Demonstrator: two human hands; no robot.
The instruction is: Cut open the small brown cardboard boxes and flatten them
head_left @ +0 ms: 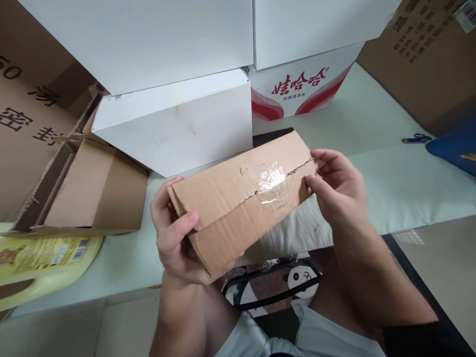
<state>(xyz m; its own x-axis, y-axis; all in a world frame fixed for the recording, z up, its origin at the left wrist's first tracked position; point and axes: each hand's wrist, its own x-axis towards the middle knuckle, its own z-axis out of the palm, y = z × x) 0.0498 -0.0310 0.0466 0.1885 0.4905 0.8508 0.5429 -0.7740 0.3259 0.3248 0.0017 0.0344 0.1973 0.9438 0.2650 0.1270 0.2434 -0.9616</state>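
Note:
A long brown cardboard box is held tilted above my lap, its right end higher than its left. Clear shiny tape crosses the seam between its two flaps near the middle. My left hand wraps the left end, thumb on the flap edge and fingers partly hidden underneath. At the other end, my right hand pinches the box at the end of the seam with thumb and fingers. The seam edges look ragged.
White boxes stand behind, one with red printing. Open cardboard boxes and a yellow jug are at left. On the pale green cloth lie small dark blue scissors, beside a blue object.

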